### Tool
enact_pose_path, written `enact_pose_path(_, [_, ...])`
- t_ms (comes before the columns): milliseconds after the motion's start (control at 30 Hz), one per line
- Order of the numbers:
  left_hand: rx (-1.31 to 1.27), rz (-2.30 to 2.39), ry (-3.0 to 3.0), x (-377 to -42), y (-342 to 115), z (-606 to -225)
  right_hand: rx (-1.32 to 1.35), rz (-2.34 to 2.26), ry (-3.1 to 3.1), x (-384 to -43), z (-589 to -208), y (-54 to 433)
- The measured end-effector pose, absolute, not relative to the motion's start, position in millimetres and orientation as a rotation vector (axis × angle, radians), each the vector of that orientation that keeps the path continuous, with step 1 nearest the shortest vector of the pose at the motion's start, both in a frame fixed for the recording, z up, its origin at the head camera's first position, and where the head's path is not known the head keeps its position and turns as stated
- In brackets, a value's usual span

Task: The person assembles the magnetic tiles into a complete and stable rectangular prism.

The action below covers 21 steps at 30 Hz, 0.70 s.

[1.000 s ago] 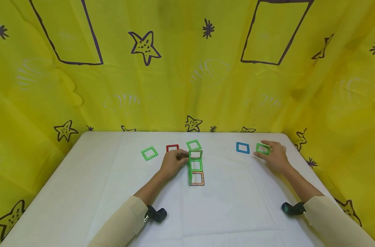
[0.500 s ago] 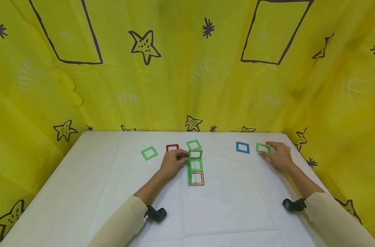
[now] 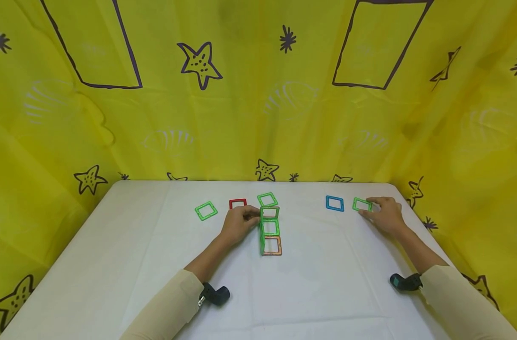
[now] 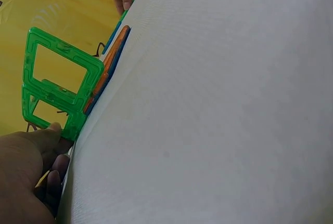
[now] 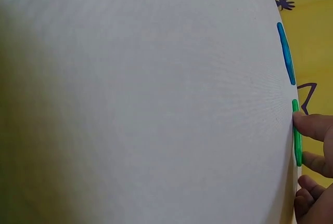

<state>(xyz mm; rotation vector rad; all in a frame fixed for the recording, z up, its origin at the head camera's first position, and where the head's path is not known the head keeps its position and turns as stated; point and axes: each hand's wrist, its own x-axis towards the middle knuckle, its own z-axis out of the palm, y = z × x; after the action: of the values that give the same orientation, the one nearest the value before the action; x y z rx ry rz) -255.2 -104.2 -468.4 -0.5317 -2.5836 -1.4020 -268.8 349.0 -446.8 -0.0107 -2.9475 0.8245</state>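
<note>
White cloth covers the table [image 3: 114, 264], backed by a yellow curtain [image 3: 250, 118] printed with stars. From the head view, the left hand [image 3: 238, 225] sits mid-table, its grip pinching the left edge of a built piece [image 3: 269, 230]: green square frames standing upright, joined to an orange frame [image 3: 271, 246] lying flat at the near end. A loose green frame [image 3: 267, 199] lies flat just beyond the built piece, a red frame [image 3: 237, 203] just left of that, partly behind the hand, and another green frame [image 3: 206, 210] farther left. On the right side, the right hand [image 3: 386, 215] rests near the far right corner, its fingertips on the right edge of a flat green square [image 3: 362, 204]; the fingers look bent, but whether they pinch it or only touch it I cannot tell. A blue frame [image 3: 334, 203] lies just left of that square, apart from it.

Left wrist view: the left hand [image 4: 26, 174] holds the lower corner of the upright green frames [image 4: 60, 86], fingertips curled against the edge. The orange frame [image 4: 112, 60] lies flat beyond them, on the table [image 4: 218, 109].

Right wrist view: the green square [image 5: 296, 133] shows edge-on at the right, flat on the table [image 5: 145, 94], with two fingertips [image 5: 312, 126] touching its edge. The blue frame [image 5: 286, 52] lies farther on, clear of the hand.
</note>
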Motion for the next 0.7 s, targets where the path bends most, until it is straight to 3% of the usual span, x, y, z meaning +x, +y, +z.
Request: enact_pose_path(700, [-0.555,-1.386,-2.577,-253.8,-105.8,-468.3,-0.043,0.991,-2.773,-261.0,-446.7,337.8])
